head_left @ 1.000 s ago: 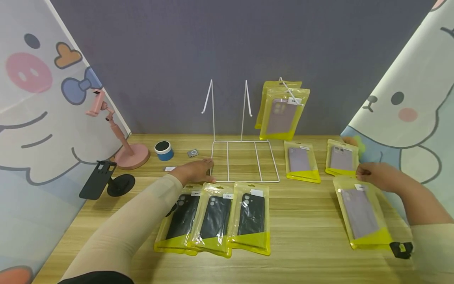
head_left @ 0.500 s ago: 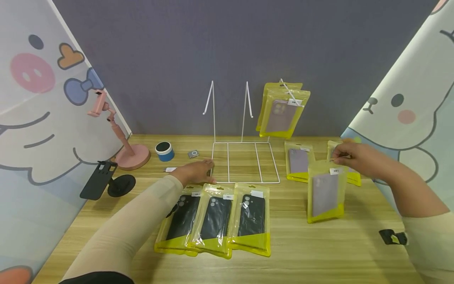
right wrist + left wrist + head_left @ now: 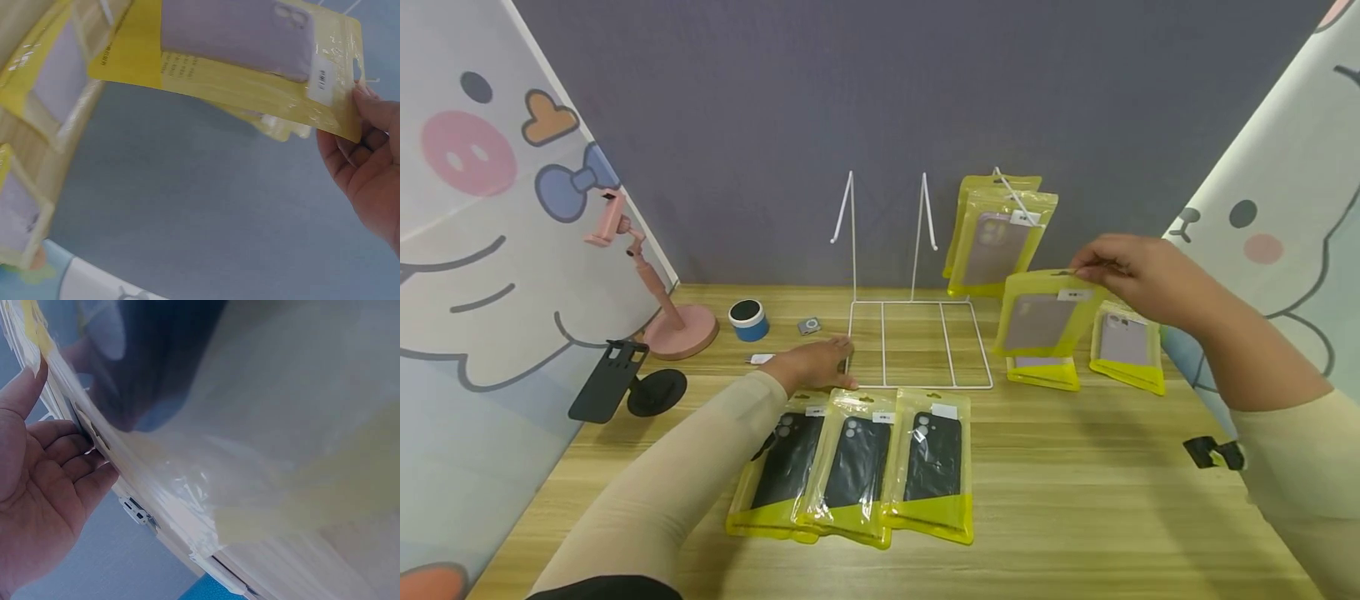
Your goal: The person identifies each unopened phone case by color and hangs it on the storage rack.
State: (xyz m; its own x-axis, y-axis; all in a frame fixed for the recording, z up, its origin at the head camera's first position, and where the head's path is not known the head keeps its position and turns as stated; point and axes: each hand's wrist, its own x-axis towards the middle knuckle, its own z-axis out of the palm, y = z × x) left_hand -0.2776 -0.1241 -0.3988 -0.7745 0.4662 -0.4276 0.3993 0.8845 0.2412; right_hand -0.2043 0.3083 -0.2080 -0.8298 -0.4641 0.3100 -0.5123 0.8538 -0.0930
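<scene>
My right hand [image 3: 1138, 271] pinches the top edge of a yellow-and-clear bag holding a purple phone case [image 3: 1041, 321], raised off the table at the right of the rack. In the right wrist view, the thumb and fingers grip that bag [image 3: 237, 56] beside its hang hole. Two similar bags [image 3: 1000, 250] hang from the right hook of a white wire rack [image 3: 882, 342]. My left hand [image 3: 812, 364] rests on the table against the left front corner of the rack's base, fingers relaxed; the left wrist view shows its palm [image 3: 47, 481] with thumb and fingers apart.
Three bags with black phone cases [image 3: 932, 458] lie in front of the rack. More purple-case bags [image 3: 1126, 346] lie at right. A pink stand [image 3: 679, 329], black phone holder [image 3: 655, 390], blue jar [image 3: 748, 321] and small clip player [image 3: 808, 325] stand at left.
My right hand has lifted the bagged purple phone case from the right side of the table and carried it up and left towards the hanging bags. The left hand has stayed put.
</scene>
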